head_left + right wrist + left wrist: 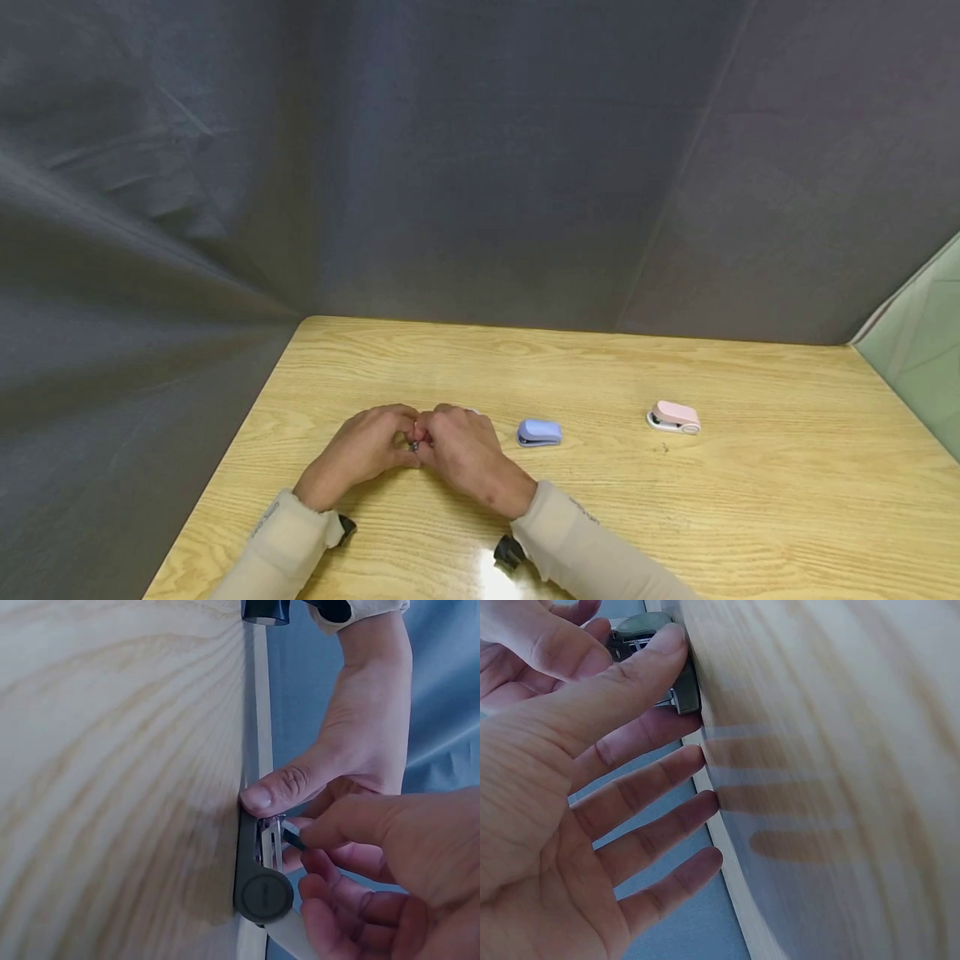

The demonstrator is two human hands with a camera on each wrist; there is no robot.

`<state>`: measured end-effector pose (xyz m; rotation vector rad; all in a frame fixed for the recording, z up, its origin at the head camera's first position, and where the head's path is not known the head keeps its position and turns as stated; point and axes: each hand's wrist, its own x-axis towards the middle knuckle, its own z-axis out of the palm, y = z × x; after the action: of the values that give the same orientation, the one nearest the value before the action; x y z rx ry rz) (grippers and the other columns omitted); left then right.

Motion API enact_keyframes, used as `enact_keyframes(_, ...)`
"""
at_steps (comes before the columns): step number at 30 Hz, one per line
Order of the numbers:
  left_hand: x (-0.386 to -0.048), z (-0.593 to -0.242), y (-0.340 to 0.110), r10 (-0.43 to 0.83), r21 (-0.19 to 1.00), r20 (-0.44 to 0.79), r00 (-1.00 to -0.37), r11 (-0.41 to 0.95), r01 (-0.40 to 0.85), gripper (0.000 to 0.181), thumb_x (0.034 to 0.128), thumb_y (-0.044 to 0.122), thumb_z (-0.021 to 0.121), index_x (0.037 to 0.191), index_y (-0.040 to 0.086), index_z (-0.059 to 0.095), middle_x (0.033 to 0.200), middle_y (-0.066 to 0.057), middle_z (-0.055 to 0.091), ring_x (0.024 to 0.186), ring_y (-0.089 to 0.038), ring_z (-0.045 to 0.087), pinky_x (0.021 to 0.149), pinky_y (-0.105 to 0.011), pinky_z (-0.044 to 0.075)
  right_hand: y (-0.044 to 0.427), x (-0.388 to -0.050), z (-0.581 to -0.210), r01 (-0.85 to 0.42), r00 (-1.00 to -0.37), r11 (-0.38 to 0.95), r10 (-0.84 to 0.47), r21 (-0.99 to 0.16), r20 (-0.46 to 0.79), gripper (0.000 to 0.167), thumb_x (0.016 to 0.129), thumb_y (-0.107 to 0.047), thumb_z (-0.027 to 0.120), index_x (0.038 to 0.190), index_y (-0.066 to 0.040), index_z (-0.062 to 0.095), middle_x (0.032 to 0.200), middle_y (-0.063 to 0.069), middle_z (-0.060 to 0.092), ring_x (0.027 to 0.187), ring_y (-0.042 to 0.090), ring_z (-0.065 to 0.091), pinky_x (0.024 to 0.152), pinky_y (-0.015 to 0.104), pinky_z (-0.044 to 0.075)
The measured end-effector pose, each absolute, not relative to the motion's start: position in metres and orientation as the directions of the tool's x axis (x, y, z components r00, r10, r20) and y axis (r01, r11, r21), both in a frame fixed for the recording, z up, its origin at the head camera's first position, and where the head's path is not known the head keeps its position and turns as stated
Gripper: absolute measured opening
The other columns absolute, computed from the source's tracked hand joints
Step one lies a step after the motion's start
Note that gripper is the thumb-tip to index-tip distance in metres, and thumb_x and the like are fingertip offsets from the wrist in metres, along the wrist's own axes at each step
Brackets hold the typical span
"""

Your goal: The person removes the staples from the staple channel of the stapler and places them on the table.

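A small dark grey-green stapler (259, 870) lies on its side at the tabletop, its metal staple channel (272, 847) exposed. My left hand (367, 446) grips it between thumb and index finger, while the other fingers (649, 836) stay extended in the left wrist view. From the opposite side my right hand (467, 450) comes in close, its thumb and fingertips pinching a small dark strip (294, 840) beside the channel. What kind of piece the strip is, I cannot tell. In the head view the hands mostly hide the stapler.
A blue-violet mini stapler (538, 432) sits right of the hands. Farther right is a pink and white one (675, 417). Something pale (474, 411) peeks out behind my right hand. Dark cloth (480, 167) hangs behind the wooden table (750, 500).
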<state>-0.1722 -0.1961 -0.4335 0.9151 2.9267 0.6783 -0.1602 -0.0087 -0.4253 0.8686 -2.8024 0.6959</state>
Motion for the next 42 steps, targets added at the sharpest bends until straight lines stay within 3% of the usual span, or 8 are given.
enact_keyframes(15, -0.172, -0.436, -0.198, 0.528, 0.426, 0.117, -0.841, 0.738, 0.523, 0.015, 0.0787, 0.029, 0.09, 0.081, 0.024, 0.076, 0.125, -0.006, 0.07, 0.112, -0.029, 0.066, 0.087, -0.044, 0.055, 0.0, -0.151, -0.417, -0.612, -0.787, 0.638, -0.551, -0.467, 0.279, 0.007, 0.092, -0.014, 0.079, 0.087, -0.014, 0.074, 0.084, -0.007, 0.066, 0.076, 0.004, 0.059, 0.062, 0.02, 0.05)
enact_keyframes(25, -0.171, -0.434, -0.198, 0.517, 0.432, 0.095, -0.85, 0.748, 0.504, 0.016, 0.078, 0.024, 0.09, 0.078, 0.025, 0.075, 0.13, -0.01, 0.067, 0.119, -0.034, 0.063, 0.093, -0.049, 0.053, 0.011, -0.141, -0.416, -0.681, -0.727, 0.613, -0.632, -0.402, 0.268, 0.012, 0.087, -0.005, 0.074, 0.082, -0.016, 0.073, 0.082, -0.009, 0.064, 0.077, 0.005, 0.057, 0.062, 0.017, 0.047)
enact_keyframes(30, -0.171, -0.434, -0.199, 0.516, 0.424, 0.089, -0.852, 0.754, 0.501, 0.016, 0.0779, 0.024, 0.091, 0.077, 0.025, 0.075, 0.129, -0.009, 0.068, 0.119, -0.033, 0.063, 0.094, -0.05, 0.052, 0.014, -0.138, -0.42, -0.724, -0.679, 0.558, -0.682, -0.406, 0.274, 0.016, 0.085, 0.0, 0.073, 0.077, -0.014, 0.071, 0.073, -0.009, 0.061, 0.066, 0.002, 0.051, 0.058, 0.013, 0.043)
enact_keyframes(36, -0.17, -0.434, -0.198, 0.509, 0.427, 0.091, -0.856, 0.756, 0.495, 0.017, 0.0762, 0.024, 0.092, 0.077, 0.025, 0.075, 0.129, -0.007, 0.068, 0.119, -0.032, 0.063, 0.095, -0.05, 0.052, 0.017, -0.137, -0.425, -0.721, -0.676, 0.553, -0.694, -0.418, 0.247, 0.019, 0.084, -0.001, 0.074, 0.074, -0.015, 0.069, 0.07, -0.012, 0.059, 0.063, 0.0, 0.048, 0.056, 0.012, 0.04)
enact_keyframes(42, -0.172, -0.434, -0.198, 0.515, 0.413, 0.102, -0.851, 0.756, 0.507, 0.018, 0.076, 0.025, 0.092, 0.077, 0.025, 0.075, 0.128, -0.007, 0.069, 0.118, -0.031, 0.064, 0.095, -0.05, 0.052, 0.021, -0.137, -0.429, -0.729, -0.672, 0.581, -0.707, -0.362, 0.219, 0.02, 0.082, -0.002, 0.076, 0.075, -0.017, 0.066, 0.074, -0.012, 0.06, 0.067, 0.0, 0.052, 0.061, 0.013, 0.043)
